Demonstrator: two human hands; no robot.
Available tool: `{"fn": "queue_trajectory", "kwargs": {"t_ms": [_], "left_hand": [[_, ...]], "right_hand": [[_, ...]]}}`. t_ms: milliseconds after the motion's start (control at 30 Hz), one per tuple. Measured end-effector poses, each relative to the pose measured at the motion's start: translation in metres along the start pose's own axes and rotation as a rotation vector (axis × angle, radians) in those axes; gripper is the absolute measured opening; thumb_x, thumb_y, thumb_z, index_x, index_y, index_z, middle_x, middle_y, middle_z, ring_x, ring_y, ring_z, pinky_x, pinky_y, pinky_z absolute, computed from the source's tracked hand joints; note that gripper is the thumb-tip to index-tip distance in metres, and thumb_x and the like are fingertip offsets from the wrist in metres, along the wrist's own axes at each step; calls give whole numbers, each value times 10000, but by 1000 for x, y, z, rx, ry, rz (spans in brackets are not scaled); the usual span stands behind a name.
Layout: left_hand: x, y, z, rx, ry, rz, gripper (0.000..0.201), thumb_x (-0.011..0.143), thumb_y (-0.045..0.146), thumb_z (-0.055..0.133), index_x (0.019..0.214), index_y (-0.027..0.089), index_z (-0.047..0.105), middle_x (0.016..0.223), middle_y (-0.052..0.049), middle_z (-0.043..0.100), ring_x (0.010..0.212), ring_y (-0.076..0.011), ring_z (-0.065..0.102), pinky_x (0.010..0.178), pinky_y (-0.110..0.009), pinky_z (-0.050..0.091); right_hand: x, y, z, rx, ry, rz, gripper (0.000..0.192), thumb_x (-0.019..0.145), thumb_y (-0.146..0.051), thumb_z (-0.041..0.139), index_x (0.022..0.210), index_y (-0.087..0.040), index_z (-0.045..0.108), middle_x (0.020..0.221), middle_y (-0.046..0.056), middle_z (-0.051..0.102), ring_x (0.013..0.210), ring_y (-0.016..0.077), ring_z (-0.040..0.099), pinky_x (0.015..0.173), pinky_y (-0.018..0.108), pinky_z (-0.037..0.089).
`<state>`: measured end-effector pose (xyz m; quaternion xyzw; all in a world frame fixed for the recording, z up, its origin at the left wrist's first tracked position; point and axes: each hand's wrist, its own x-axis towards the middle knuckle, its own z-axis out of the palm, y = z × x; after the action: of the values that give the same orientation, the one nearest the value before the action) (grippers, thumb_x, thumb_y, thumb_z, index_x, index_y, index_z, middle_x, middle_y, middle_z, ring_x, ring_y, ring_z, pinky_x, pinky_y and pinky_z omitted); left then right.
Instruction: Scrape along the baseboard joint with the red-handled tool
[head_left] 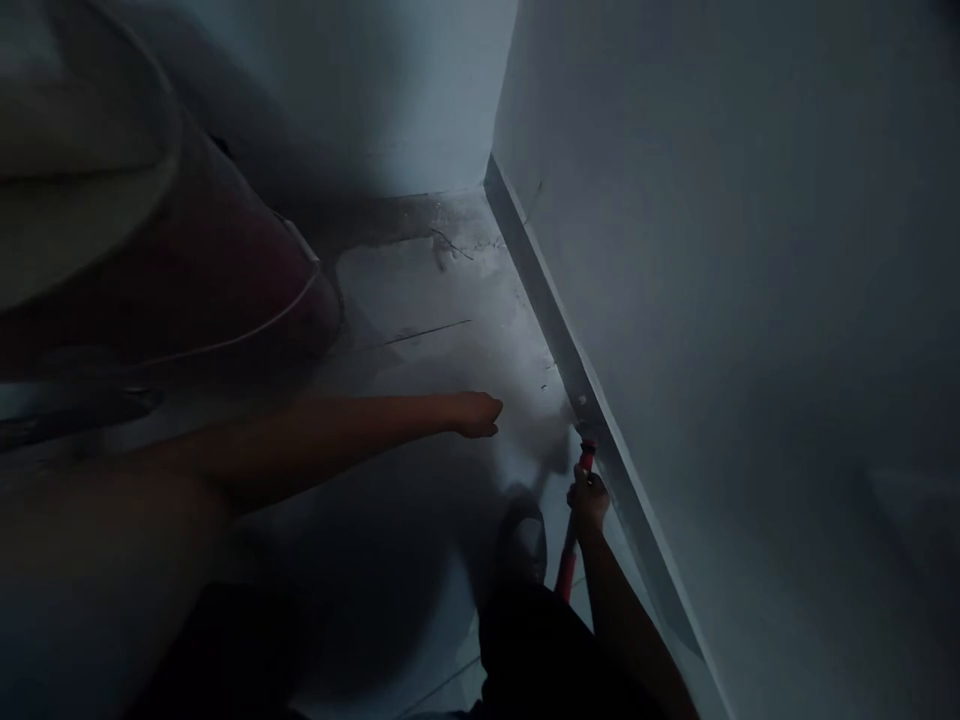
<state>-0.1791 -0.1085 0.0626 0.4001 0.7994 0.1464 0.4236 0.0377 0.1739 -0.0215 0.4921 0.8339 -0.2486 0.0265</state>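
Right hand clasped around a red-handled tool by the baseboard, left hand outstretched over dusty floor.

My right hand grips a long-handled tool at the foot of the wall on my right. My left hand hovers over the floor, left of it; a drum stands far left.

Legible text, labels, brands, numbers, signs: none recorded. No lettering can be made out on the wall, the floor or the red-handled tool at 5 o'clock; the view is dim and blurred.
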Motion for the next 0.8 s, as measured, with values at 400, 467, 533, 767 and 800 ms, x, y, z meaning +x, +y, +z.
{"fn": "queue_trajectory", "kwargs": {"t_ms": [400,467,533,767,800], "left_hand": [[-3,-1,-4,-3,5,-24,388,845,370,477,1113,114,593,1126,-195,639,984,-257,611,794,-320,465],[-3,-4,-5,-3,4,-22,382,850,382,466,1103,128,599,1111,-177,649,969,-245,616,784,-308,467],[-1,-7,-5,-1,10,-35,385,855,372,453,1107,118,596,1108,-186,645,975,-248,615,787,-312,467],[5,-9,3,-5,-3,-46,401,840,394,483,1125,134,591,1101,-177,653,976,-244,610,810,-313,465],[5,-10,3,-4,-3,-47,399,842,395,479,1122,136,593,1092,-174,657,967,-240,613,806,-308,466]], "right_hand": [[-10,-12,-6,-27,-8,25,396,793,-595,449,677,-230,552,529,-6,606,562,172,580,570,268,392],[-8,-2,-7,-97,2,54,383,777,-591,471,684,-231,563,540,3,610,568,183,576,558,275,380],[-4,2,-4,-97,-11,47,392,768,-601,479,666,-230,552,529,4,606,563,181,572,556,274,376],[-4,-8,1,-54,0,29,415,786,-624,451,655,-236,523,490,-14,594,565,182,584,579,270,386],[-6,-6,0,-75,-2,52,410,781,-620,462,649,-237,521,485,-10,593,566,186,584,574,273,384]]}}
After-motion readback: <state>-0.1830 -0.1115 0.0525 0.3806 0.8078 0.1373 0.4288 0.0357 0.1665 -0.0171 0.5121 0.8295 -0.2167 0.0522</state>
